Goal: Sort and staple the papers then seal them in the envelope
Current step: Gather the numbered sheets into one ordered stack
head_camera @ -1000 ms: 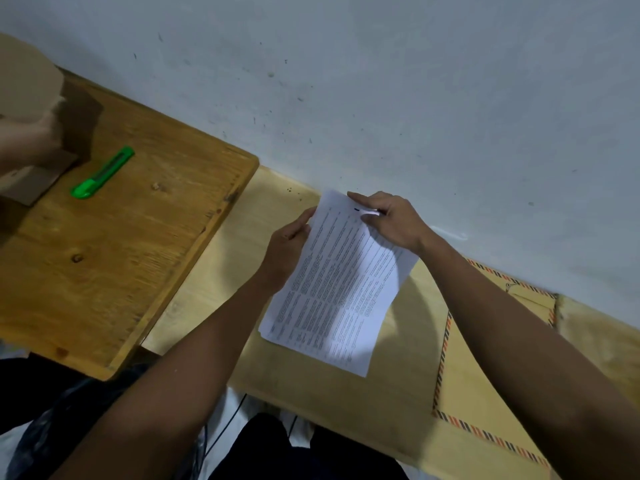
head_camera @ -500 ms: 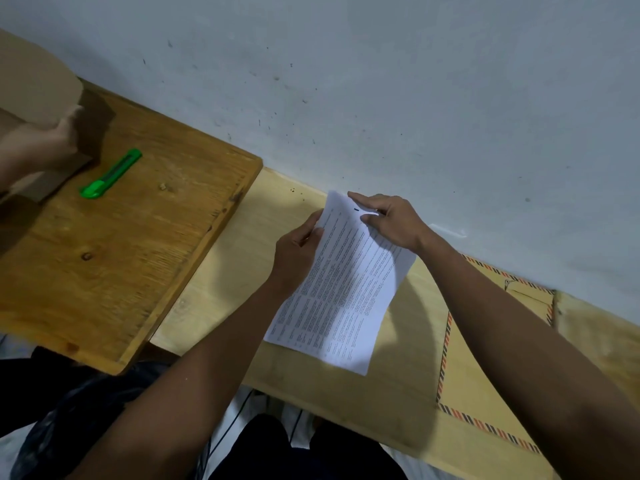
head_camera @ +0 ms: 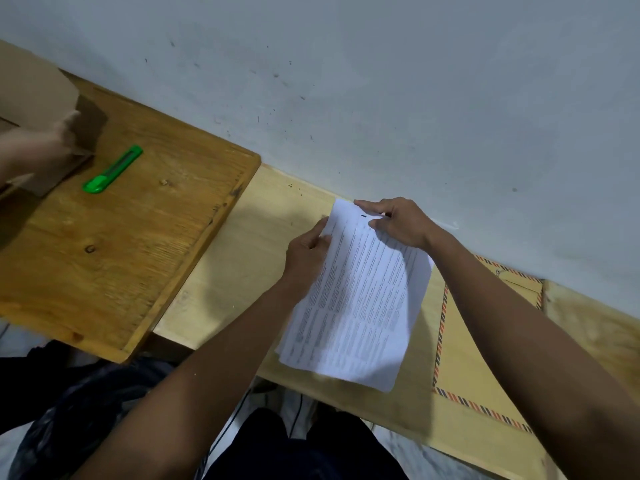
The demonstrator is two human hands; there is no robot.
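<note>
Both hands gripping papers [head_camera: 360,299] at top corners, envelope [head_camera: 474,355] flat beside, contents unseen

Light was dim, flat, cool, likely from overhead. Wall [head_camera: 415,81] read grey-blue, evenly lit, no glare. Soft shadow lay on pale bench [head_camera: 242,244] left of papers [head_camera: 363,306]; another shadow crossed papers under right hand [head_camera: 398,221]. Cardboard [head_camera: 34,95] threw dark shadow onto darker table [head_camera: 138,237] at its far left corner. Wide-angle lens tilted wall line. Far-left stranger's hand [head_camera: 41,143] was blurred, washed out. Print on papers was too soft to read.
</note>
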